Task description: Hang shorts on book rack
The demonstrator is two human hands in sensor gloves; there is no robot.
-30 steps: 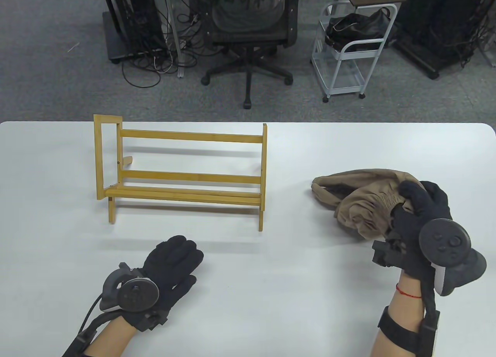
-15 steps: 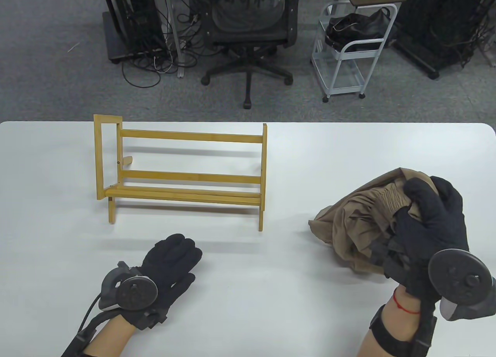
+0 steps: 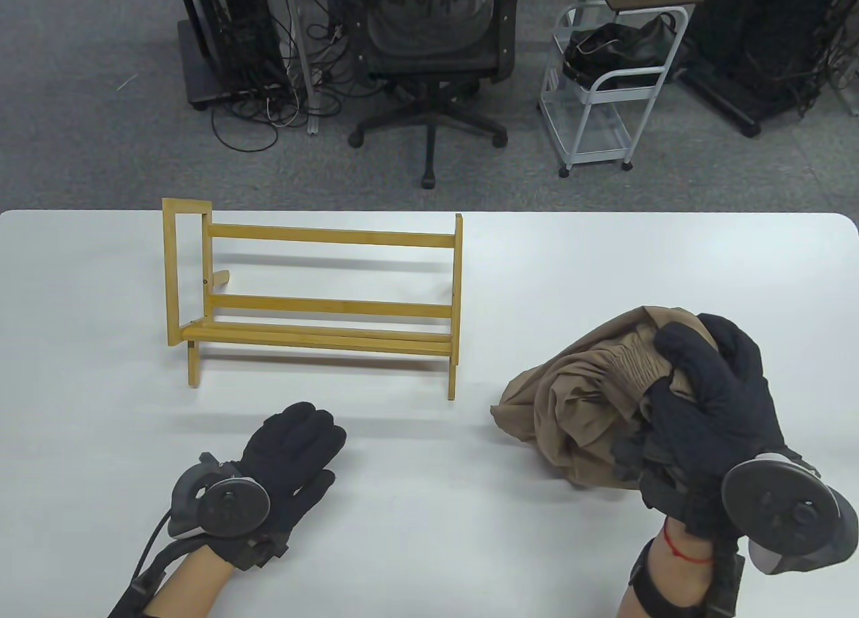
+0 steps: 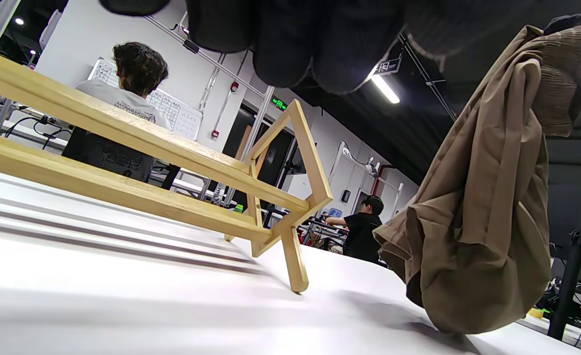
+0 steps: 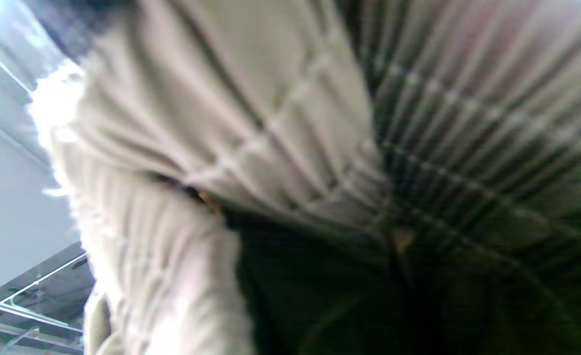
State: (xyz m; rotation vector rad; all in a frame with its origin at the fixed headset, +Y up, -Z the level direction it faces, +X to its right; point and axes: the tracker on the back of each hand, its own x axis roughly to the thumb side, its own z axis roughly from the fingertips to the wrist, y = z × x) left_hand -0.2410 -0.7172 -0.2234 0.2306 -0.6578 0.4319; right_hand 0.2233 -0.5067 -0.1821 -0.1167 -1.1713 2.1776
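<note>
The tan shorts [image 3: 577, 403] are bunched up and lifted off the table at the right. My right hand [image 3: 704, 403] grips them at the elastic waistband; they hang from it in the left wrist view [image 4: 483, 217], the lowest fold near the tabletop. The right wrist view is filled with blurred waistband fabric [image 5: 251, 148]. The wooden book rack [image 3: 315, 296] stands upright at the left-centre of the table, and its end frame shows in the left wrist view [image 4: 290, 197]. My left hand [image 3: 295, 450] rests flat on the table in front of the rack, holding nothing.
The white table [image 3: 429, 544] has a rounded far right corner. Beyond its far edge stand an office chair [image 3: 429, 54], a white trolley [image 3: 604, 88] and cabled equipment on the floor.
My right hand has lifted the shorts off the table and carried them left and toward me. The left hand has barely moved.
</note>
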